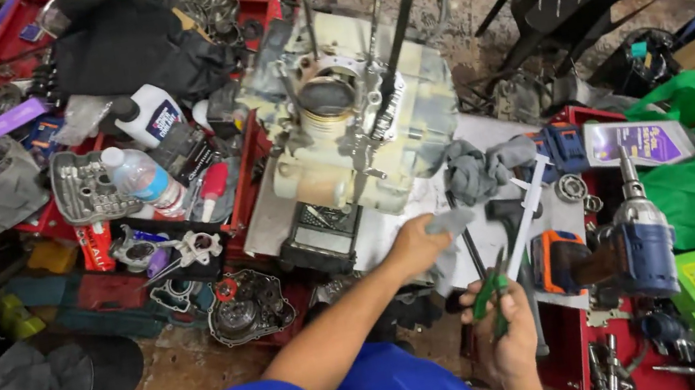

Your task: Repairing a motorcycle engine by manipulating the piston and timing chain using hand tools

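Nearest the camera, the right hand [513, 332] has its grip closed round the green handles of a pair of pliers [488, 294], whose jaws point up and away from the wrist. Just beyond and to the left, the left hand [417, 244] has its grip closed on a small grey cloth rag [448, 223]; the rag protrudes past the fingertips on the side toward the pliers, the two near but apart. A white plastic strip [528, 214] slants up beside the pliers. Right of the right hand a blue and grey cordless drill [642, 240] stands on a red tray [570, 341]. Farther off, directly above the left hand, sits the pale metal engine block [354, 119] on the worktop, with a second crumpled grey rag [479, 168] to its right.
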